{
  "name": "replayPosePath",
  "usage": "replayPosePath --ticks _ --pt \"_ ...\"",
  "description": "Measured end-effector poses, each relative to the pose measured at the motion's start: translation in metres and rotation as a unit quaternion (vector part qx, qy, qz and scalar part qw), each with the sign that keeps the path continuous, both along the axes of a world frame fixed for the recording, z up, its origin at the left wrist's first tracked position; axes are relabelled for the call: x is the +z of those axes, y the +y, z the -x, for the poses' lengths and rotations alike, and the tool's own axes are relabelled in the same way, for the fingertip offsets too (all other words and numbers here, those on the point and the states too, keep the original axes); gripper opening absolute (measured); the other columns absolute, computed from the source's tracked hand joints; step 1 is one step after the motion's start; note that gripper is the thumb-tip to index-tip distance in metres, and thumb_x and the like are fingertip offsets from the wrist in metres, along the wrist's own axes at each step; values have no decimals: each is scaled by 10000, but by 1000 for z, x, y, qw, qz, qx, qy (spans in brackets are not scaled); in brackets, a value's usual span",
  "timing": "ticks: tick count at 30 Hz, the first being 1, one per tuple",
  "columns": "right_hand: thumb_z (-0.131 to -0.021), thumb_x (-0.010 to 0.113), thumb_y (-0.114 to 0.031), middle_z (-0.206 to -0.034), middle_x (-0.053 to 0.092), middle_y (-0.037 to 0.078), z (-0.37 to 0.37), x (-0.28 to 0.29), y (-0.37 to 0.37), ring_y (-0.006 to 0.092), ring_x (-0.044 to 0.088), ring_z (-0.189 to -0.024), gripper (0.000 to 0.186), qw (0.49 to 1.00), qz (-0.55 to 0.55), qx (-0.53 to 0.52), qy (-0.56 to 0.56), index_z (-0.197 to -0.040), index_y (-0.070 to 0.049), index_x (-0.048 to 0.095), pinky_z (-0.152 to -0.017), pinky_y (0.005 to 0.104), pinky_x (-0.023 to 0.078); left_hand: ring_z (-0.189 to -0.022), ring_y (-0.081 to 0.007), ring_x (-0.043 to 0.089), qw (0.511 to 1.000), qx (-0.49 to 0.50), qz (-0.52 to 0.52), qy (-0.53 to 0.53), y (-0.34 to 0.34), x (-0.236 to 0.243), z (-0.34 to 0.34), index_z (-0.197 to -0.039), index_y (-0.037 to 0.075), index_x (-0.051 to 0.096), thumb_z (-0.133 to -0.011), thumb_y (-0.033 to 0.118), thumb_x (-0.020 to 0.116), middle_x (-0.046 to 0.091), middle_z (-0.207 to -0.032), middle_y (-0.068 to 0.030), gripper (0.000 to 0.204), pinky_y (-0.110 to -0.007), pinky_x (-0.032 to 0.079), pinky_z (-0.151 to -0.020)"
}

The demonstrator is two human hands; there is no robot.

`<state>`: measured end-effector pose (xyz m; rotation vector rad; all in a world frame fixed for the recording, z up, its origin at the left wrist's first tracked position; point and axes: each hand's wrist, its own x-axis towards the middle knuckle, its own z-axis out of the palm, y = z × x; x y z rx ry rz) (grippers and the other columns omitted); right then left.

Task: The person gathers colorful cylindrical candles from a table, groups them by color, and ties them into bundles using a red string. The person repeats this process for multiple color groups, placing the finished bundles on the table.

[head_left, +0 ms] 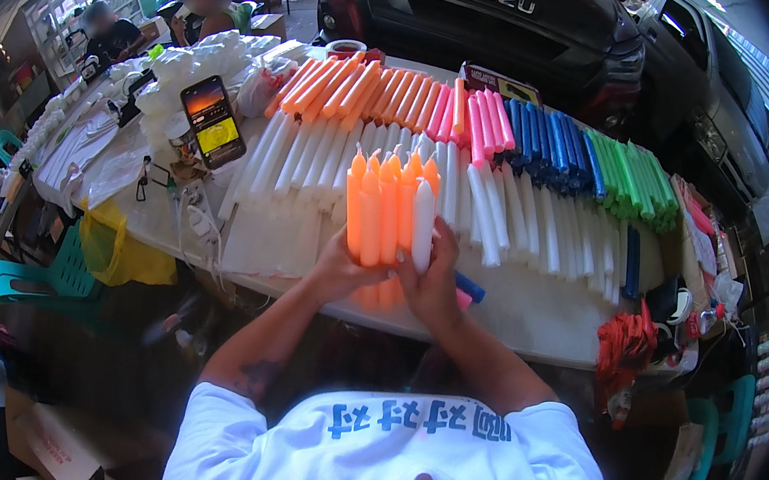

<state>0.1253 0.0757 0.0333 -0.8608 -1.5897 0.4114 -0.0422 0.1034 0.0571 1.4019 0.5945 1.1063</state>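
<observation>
I hold a bundle of upright orange candles [379, 210] with a white candle [422, 226] at its right front, their wicks up. My left hand [345, 262] is closed round the lower part of the bundle on the left. My right hand [429, 267] grips it on the right, by the white candle. Behind the bundle lie rows of white candles [289, 155], with orange candles [336, 88], pink candles [478, 121], blue candles [547, 145] and green candles [634, 186] above them. A blue candle [468, 285] lies just right of my right hand.
The table [538, 326] holds a phone [212, 120], white cords [207, 231] and a red plastic bag [618, 348]. A yellow bag [113, 238] hangs at the left, near a teal chair [40, 277]. Other people [109, 44] are at the back left; a dark car [475, 29] stands behind the table.
</observation>
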Motion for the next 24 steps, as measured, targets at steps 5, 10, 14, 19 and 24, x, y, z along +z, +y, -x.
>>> replayPosePath --ticks 5,10,14,19,24 --pt "-899 622 -132 -1094 543 183 -4 41 75 214 592 -948 434 994 26 46 90 -1212 2 353 -790 329 499 -971 -147 610 998 38 57 13 60 47 -7 -1197 28 520 -706 59 760 618 -1086 -69 547 -317 508 -859" --pt "-858 659 -275 -987 621 139 -22 94 206 207 641 -891 453 979 196 -52 28 -1123 53 494 -769 294 518 -988 -229 634 987 1 158 23 193 94 -24 -1215 50 485 -737 105 712 601 -1099 -111 532 -372 511 -901" --pt "-822 656 -275 -1058 624 146 -32 84 279 224 642 -954 469 939 333 31 83 -1113 75 543 -820 322 519 -1043 -265 606 958 9 279 63 268 83 -37 -1257 76 431 -743 147 701 561 -1164 -154 585 -424 466 -960" --pt "-843 642 -193 -1127 589 152 -39 70 340 246 604 -1047 502 902 418 23 104 -1241 65 478 -900 365 502 -1100 -281 570 911 77 349 206 331 64 -46 -1288 83 391 -724 199 717 537 -1218 -155 662 -456 425 -989" --pt "-797 692 -147 -1198 577 133 -40 70 368 260 594 -1085 576 884 462 -33 59 -1305 0 462 -937 386 482 -1107 -277 567 912 63 323 243 353 57 -48 -1309 74 379 -733 241 732 532 -1228 -154 696 -432 429 -990"
